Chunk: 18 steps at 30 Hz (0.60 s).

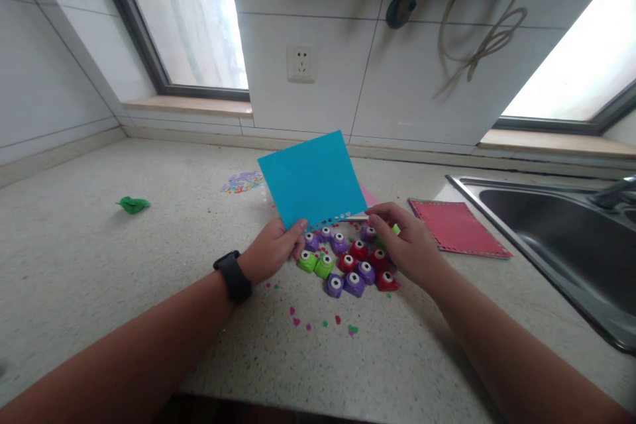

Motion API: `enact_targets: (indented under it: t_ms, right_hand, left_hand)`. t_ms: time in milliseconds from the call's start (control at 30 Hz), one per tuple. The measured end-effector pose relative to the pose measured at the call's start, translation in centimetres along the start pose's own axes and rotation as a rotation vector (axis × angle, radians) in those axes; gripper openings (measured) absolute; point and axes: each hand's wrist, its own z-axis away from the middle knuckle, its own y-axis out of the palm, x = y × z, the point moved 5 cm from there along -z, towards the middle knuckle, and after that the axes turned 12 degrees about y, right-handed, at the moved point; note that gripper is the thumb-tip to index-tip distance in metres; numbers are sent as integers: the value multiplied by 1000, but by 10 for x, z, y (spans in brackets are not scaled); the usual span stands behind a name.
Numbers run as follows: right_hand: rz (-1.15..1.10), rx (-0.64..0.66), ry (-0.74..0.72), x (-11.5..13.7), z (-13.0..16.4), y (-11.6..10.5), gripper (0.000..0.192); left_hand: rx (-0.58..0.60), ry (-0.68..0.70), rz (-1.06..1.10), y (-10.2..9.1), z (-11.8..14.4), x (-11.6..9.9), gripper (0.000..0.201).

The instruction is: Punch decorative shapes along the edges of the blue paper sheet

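Note:
A blue sheet of paper (313,179) is held up, tilted, above the counter, with a row of small punched holes along its lower edge. My left hand (275,248) pinches its lower left corner, thumb on top. At the lower right corner, my right hand (402,238) closes its thumb and fingers on the edge. Below the sheet stand several small craft punches: purple (354,283), green (324,266) and red (386,281). Part of a green punch shows behind my right fingers. Bits of punched paper (297,322) are scattered in front.
A stack of red paper (460,226) with punched edges lies at the right, beside a metal sink (561,238). Colourful paper confetti (242,181) is piled behind at the left. A crumpled green piece (133,204) lies farther left. The wall has a socket (301,63).

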Motion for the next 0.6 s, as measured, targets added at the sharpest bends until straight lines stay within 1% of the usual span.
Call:
enact_targets:
  t_ms: [67,133,167,267,367,467,600]
  right_hand:
    - [125,17,-149,13,5,4,18]
    - [239,82,-290,27,11,13,18]
    - [291,121,-326,33,14,18,20]
    - [417,223,-355,45,22,36,27]
    - [493,262,-357,50,26,47,30]
    - [530,272,-339,50,26,52,29]
    - [539,265,-305,48,23,50,21]
  left_hand:
    - [-41,-2,11,-1,-1,1,63]
    - [-65,-7,27,-1,-2,0,63]
    - [-71,-10,37,-1,-2,0,63]
    - [-76,-11,70,0,-2,-1,62]
    - [-72,-10,104,1,-3,0,62]
    - [-60,-7,109,1,-3,-1,62]
    - [-55,-13,114,1,-1,1,64]
